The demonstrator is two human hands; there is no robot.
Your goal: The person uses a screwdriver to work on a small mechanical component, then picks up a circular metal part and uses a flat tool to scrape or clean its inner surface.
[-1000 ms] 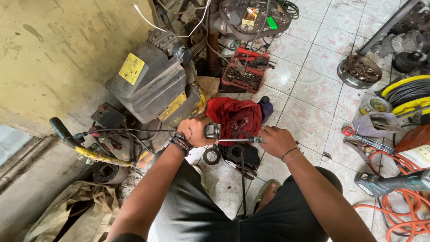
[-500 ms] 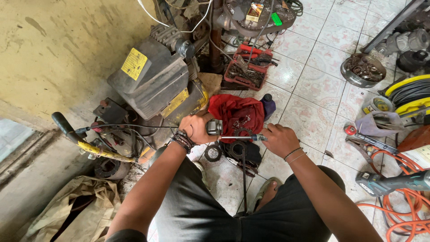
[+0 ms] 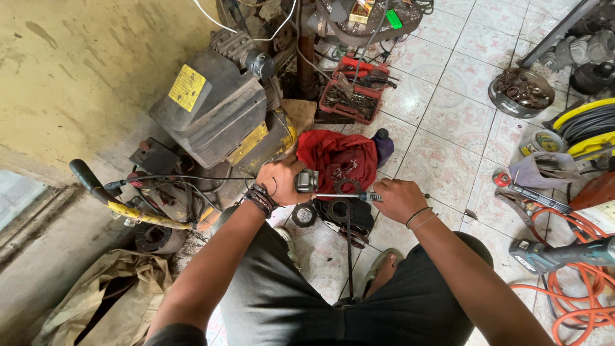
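Note:
My left hand [image 3: 280, 181] grips a small grey metal part [image 3: 307, 181] above the tiled floor. My right hand [image 3: 398, 199] is closed around the handle of a screwdriver [image 3: 346, 196], whose thin shaft runs left to the metal part. A crumpled red cloth [image 3: 339, 160] lies just beyond both hands, with a dark ring-shaped part on it. Black round machine parts [image 3: 339, 211] sit on the floor directly below the hands. My knees in dark shorts fill the bottom of the view.
A grey machine with yellow label [image 3: 211, 109] stands at left by the wall. A red tool tray [image 3: 353, 96] lies beyond the cloth. A bowl of rusty parts [image 3: 524, 93], orange cable [image 3: 576, 295] and a power drill [image 3: 557, 255] are at right.
Both hands stay on the metal part and screwdriver in nearly the same place. The view has shifted slightly; nothing was let go.

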